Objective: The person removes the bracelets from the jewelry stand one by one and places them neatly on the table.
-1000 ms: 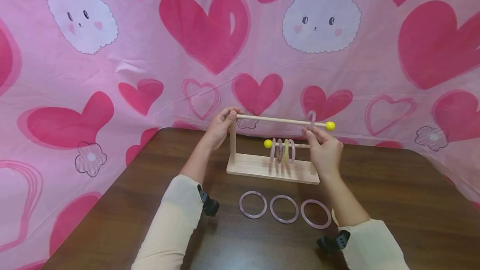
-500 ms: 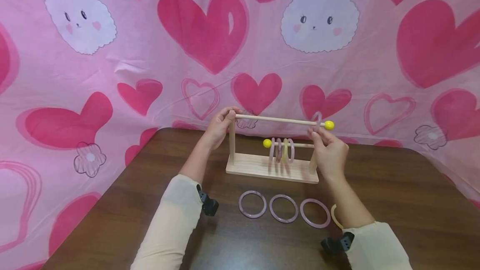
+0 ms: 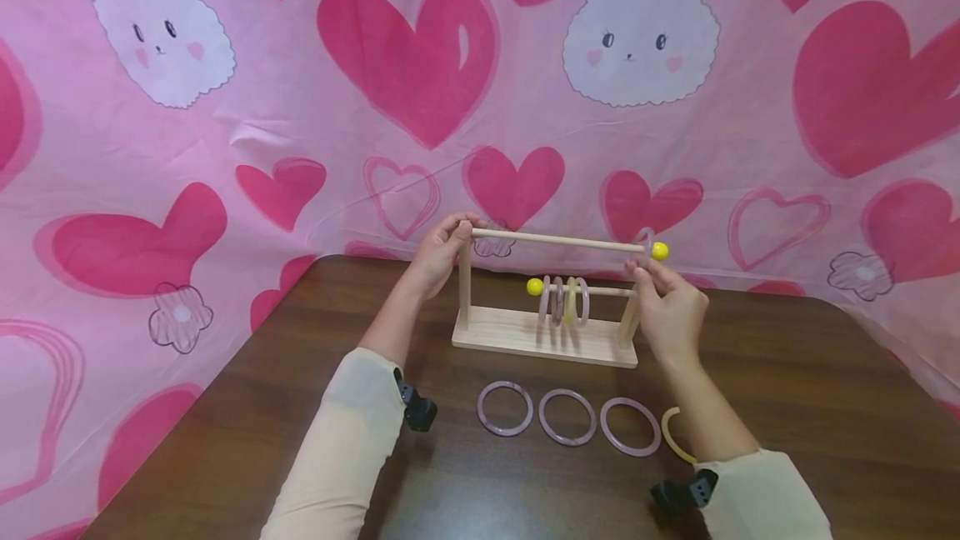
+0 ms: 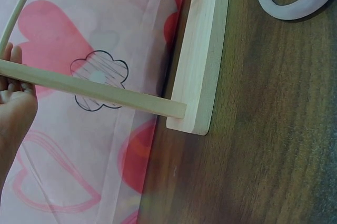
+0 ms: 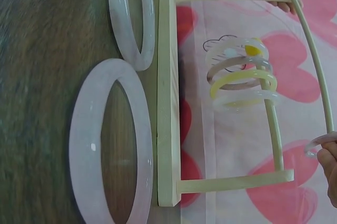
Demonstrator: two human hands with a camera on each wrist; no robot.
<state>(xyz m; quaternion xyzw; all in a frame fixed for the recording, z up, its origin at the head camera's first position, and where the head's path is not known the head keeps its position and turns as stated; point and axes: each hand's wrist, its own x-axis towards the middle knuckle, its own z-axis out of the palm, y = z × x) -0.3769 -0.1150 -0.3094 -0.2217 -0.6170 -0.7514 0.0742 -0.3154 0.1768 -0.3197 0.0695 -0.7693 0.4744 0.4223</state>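
Observation:
My left hand [image 3: 437, 261] grips the top of the left post [image 3: 464, 286] of a wooden bangle stand [image 3: 510, 333]. With my right hand [image 3: 672, 315] I pinch a pale purple bangle [image 5: 316, 142], which hangs around the upper rod [image 3: 555, 238] close to its yellow end ball [image 3: 660, 251]. The lower rod [image 3: 607, 292] carries several bangles, one of them yellow [image 5: 243, 75], between its own yellow ball [image 3: 535, 287] and the right post [image 3: 628, 323]. In the right wrist view, only part of my right hand shows.
Three pale purple bangles lie in a row before the stand: a left one [image 3: 482, 411], a middle one [image 3: 542, 417] and a right one [image 3: 604, 425]. A yellowish bangle [image 3: 667, 433] is partly hidden under my right forearm. A pink patterned cloth [image 3: 525, 123] hangs behind the table [image 3: 300, 407].
My right hand has moved right along the upper rod, bringing the pinched bangle up beside the yellow ball. More of the yellowish bangle shows. My left hand stays on the post.

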